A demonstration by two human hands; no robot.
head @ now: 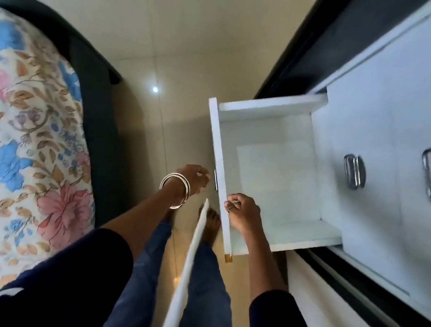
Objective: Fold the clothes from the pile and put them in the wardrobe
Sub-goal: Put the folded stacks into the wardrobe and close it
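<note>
Glossy beige tiled floor (pixel 154 42), bare feet (pixel 211 223) on it, bed (pixel 25 135) apparently beside, floral cover

glossy beige tile floor (pixel 156 28) with a light glare at 12, floral bed (pixel 17 133) at 9

Floral bedspread (pixel 17 133) on a dark-framed bed at left, shiny beige tile floor (pixel 172 31) in between.

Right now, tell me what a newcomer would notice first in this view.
The open white drawer, pulled out of the wardrobe at centre right and showing only a pale liner, draws the eye first; the right hand holds its front edge. Left of it, the left hand with bangles nears the drawer handle. A floral bedspread fills the left side.
</note>
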